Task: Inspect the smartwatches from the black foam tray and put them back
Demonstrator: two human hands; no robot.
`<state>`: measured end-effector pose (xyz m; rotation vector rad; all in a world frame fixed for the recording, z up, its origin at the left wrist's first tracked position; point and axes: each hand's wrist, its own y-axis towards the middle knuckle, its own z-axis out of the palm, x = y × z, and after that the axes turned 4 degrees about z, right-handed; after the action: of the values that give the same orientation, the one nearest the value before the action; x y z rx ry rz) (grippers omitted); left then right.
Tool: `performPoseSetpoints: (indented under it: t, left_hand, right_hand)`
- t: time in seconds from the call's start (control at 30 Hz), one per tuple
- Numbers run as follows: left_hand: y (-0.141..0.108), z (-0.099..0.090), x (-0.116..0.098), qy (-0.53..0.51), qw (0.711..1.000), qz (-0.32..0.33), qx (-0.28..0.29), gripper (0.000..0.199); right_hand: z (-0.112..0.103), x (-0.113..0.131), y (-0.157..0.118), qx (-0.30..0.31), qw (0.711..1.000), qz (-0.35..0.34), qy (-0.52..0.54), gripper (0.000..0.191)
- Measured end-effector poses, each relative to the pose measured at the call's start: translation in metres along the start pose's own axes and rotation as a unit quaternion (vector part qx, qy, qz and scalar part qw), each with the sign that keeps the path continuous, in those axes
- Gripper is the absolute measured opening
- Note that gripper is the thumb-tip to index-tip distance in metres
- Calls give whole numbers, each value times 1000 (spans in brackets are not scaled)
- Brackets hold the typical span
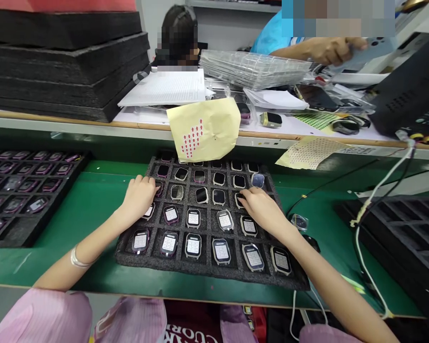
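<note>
A black foam tray [209, 242] holds rows of smartwatch bodies without straps, one to a compartment. In the two rows nearest me the screens are lit with white pages; farther back most are dark. My left hand [139, 196] is at the tray's left edge, its fingers closed on a purple smartwatch [159, 189] that they partly cover. Over on the right side, my right hand [261, 206] has its fingertips closed at a pale-framed smartwatch [239, 201] in its compartment. Both watches remain within the tray.
Another foam tray [19, 224] of purple watches lies left. Stacked black foam trays [407, 228] stand right, near a white cable [359, 252]. Yellow sticker sheets [214, 131] hang from the shelf over the tray's back. Two people are beyond; one person's hand [334, 50] holds a phone.
</note>
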<state>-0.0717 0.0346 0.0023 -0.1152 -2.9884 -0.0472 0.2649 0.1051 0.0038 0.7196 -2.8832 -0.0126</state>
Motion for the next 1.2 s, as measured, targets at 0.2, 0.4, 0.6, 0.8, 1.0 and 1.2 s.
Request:
performPoseSetpoints:
  t: [0.2, 0.4, 0.6, 0.8, 1.0, 1.2]
  left_hand:
    - [7, 18, 12, -169, 985, -8, -43, 30]
    - [10, 5, 13, -458, 885, -10, -83, 28]
    - [17, -28, -24, -851, 524, -18, 30, 33]
    - [20, -28, -40, -875, 477, -37, 75, 31]
    - [15, -21, -44, -802, 597, -8, 28, 35]
    - [13, -15, -49, -728, 685, 16, -21, 42]
  right_hand:
    - [5, -8, -5, -43, 995, 24, 85, 19]
    - [-23, 13, -10, -81, 866, 30, 492, 22]
    - [-38, 46, 14, 53, 681, 89, 725, 23]
    - [-21, 57, 22, 146, 592, 67, 790, 33]
    - [-12, 51, 18, 156, 616, 42, 771, 43]
    - [-8, 48, 16, 142, 637, 42, 757, 39]
